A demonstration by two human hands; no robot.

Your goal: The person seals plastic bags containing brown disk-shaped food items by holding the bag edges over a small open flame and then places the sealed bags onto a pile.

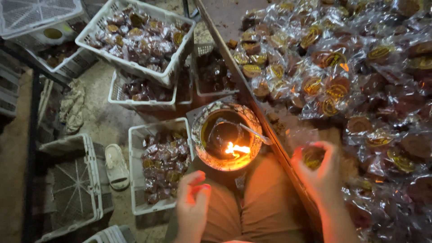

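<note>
One head-worn camera looks steeply down, close over lap, table edge and floor.

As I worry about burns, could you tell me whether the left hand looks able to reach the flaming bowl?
Probably yes: the left hand hovers just below the bowl, nothing between them.

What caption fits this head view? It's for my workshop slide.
Beside a flaming bowl, the right hand grips a wrapped sweet at the heaped table.

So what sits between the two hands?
Head view: only the person's lap lies between left hand and right hand; the flame bowl sits just beyond.
</note>
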